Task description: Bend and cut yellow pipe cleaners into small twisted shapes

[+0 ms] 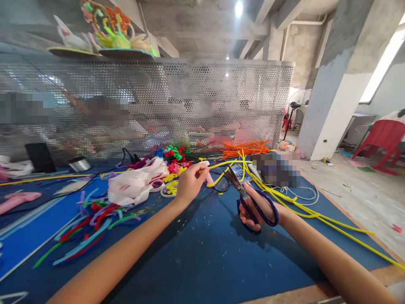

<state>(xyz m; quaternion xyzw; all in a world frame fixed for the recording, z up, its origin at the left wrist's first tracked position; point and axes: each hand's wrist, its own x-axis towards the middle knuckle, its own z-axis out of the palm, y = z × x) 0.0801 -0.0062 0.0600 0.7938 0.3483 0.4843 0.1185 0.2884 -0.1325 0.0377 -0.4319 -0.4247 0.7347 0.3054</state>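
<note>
With fingers (201, 172) of left hand (191, 182) pinched together on yellow stem (221, 163), and right hand (262, 204) curled around scissors (241, 191), with blades (234, 179) near stem above blue table (202, 257): better to hold stem taut, to cut squarely, well apart from fingers.

A ceiling lamp (238, 8) glares and the window (381, 63) burns white, while soft shadows darken the bench (202, 270) toward its near edge, the perforated screen (190, 84) looks smeared and wide-angle stretching bends the margins.

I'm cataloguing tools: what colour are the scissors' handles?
The scissors' handles are dark blue, shown in the head view.
</note>
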